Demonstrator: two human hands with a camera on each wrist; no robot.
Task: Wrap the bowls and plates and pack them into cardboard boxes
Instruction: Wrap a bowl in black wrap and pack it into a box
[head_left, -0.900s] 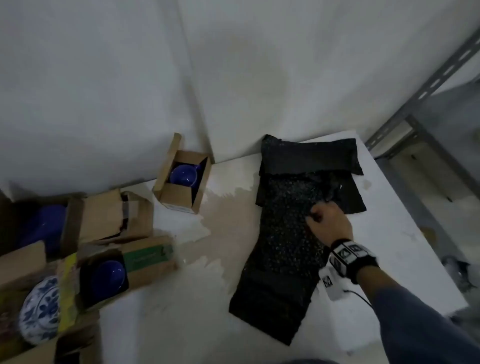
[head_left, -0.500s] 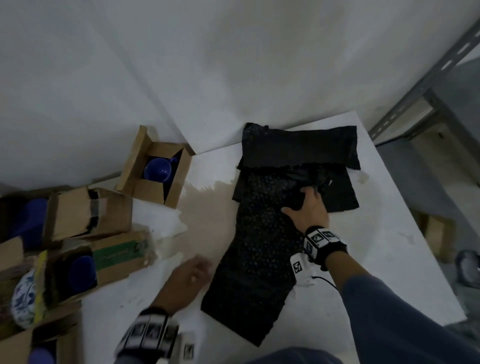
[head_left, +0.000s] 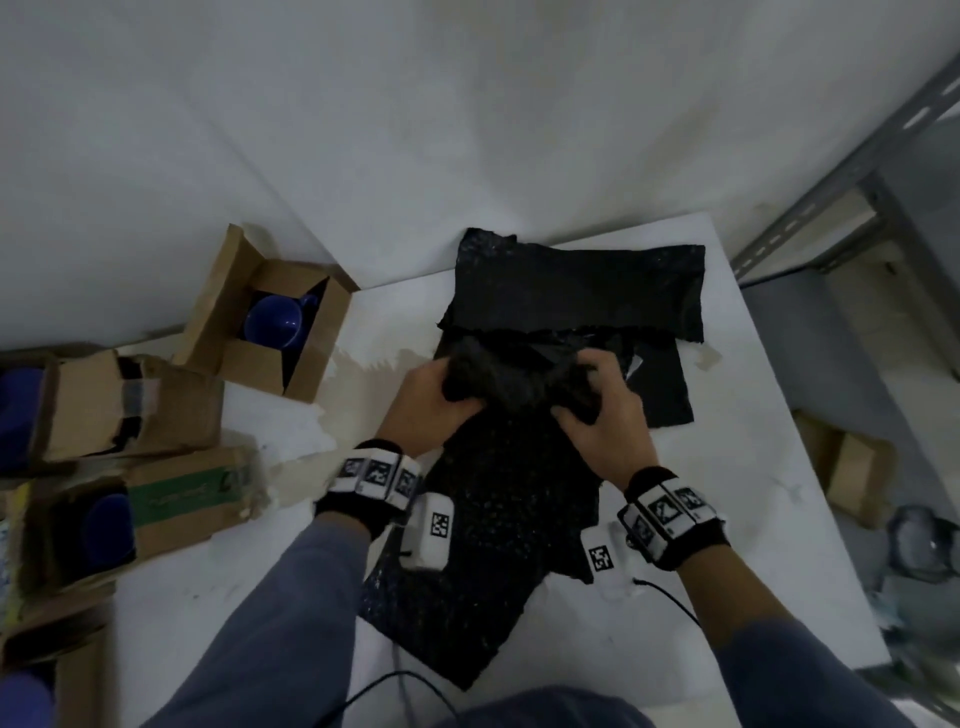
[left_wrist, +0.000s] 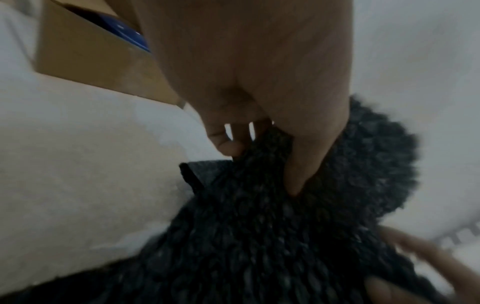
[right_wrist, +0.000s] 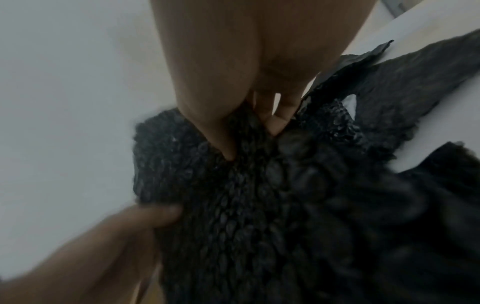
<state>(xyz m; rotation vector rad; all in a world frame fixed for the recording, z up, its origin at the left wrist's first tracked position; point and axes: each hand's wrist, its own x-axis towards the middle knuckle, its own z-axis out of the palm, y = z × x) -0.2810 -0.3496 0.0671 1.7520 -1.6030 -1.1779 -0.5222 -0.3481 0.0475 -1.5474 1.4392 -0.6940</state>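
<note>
Black bubble wrap lies as a long sheet down the centre of the head view, on the white table, with further black sheets stacked flat above it toward the wall. Your left hand and right hand both grip a bunched bundle at the upper end of the long sheet, one hand on each side. In the left wrist view, your thumb and curled fingers pinch the wrap between them. In the right wrist view, your fingers dig into the bubbled surface in the same way. You cannot tell what, if anything, sits inside the bundle. At the upper left of the head view, an open cardboard box holds a blue bowl. Along the left edge, more cardboard boxes hold blue bowls. Marker-tagged wristbands sit on both wrists.
</note>
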